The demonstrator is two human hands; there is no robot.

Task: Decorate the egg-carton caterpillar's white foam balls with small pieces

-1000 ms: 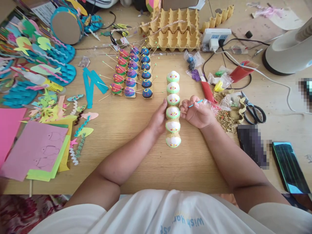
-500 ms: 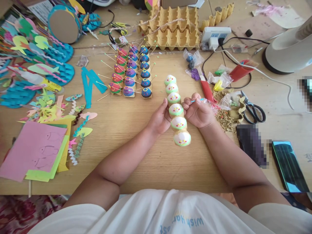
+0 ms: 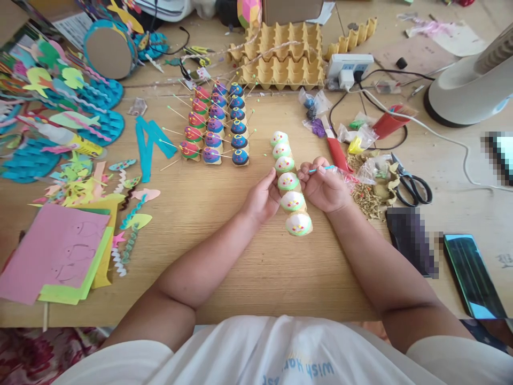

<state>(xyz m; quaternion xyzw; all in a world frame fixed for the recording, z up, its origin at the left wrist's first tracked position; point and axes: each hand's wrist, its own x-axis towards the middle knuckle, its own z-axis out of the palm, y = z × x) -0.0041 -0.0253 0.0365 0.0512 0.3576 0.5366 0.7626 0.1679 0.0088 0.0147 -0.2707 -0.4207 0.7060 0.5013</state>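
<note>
A strip of egg carton cups (image 3: 292, 201), topped with white and pale green domes dotted red and yellow, lies lengthwise in front of me. My left hand (image 3: 262, 199) grips its left side, thumb up along the edge. On the other side, my right hand (image 3: 324, 187) pinches a thin blue stick (image 3: 328, 168) between thumb and fingers, close to the strip's cups. Further off stand three decorated carton strips with red (image 3: 196, 120), purple (image 3: 215, 125) and dark blue (image 3: 239, 127) domes, with pale-tipped sticks poking out of them.
Black-handled scissors (image 3: 412, 188), a red tube (image 3: 339, 155) and small clay bags (image 3: 360, 140) lie to the right, near a phone (image 3: 475, 275). Egg trays (image 3: 280, 72) and a power strip (image 3: 352, 65) are at the back. Coloured paper (image 3: 60, 248) and paper fish crafts (image 3: 76, 120) fill the left.
The view has shifted slightly. The carton strip's far end appears a little lower, and the blue stick lies more level in my right hand. Both hands keep their hold.
</note>
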